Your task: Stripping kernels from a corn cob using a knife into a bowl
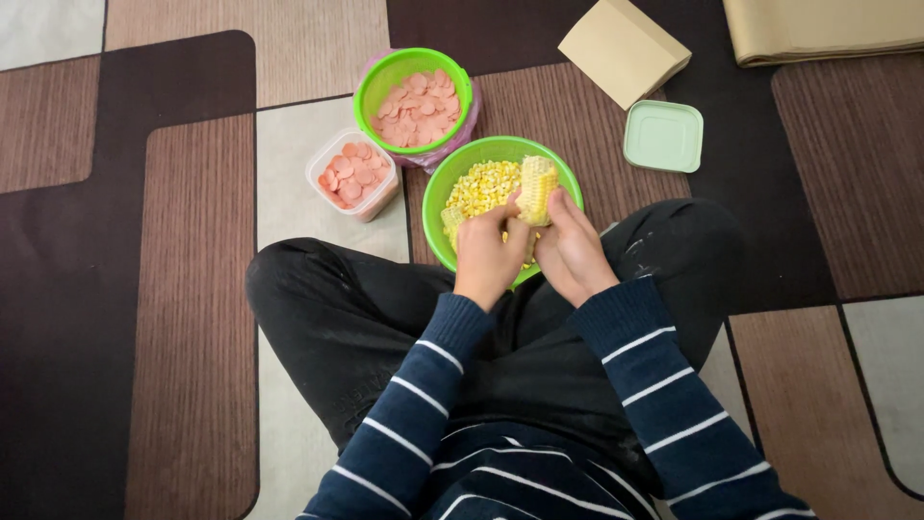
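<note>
Head view: looking straight down at crossed legs in dark trousers on a patterned carpet [192, 289]; striped sleeves reaching forward.

Left hand [486, 255]: curling closed around the lower part of the corn cob [537, 188]; thumb pressing up against the kerneled side; fingers wrapped, not spread.

Right hand [575, 252]: closing on the same cob from the other side; fingers lying along its right flank; palm hidden, so how tightly it is gripping cannot be told.

Corn cob: standing out just beyond both sets of fingertips, sitting between the two hands; long axis running away from the body, tilting slightly; both hands touching it, neither clearly nearer.

Green bowl [568, 173]: lying directly beneath and ahead of the hands; holding loose yellow kernels [486, 183] just left of the cob.

Beyond the left hand: smaller green bowl [371, 82] carrying pink sliced rounds; clear tub [318, 164] with more of the same rounds, further left.

Beyond the right hand: pale green lid [663, 136] lying flat, well apart; tan cardboard box [624, 48] further off; folded beige cloth [818, 29] at the far edge.
</note>
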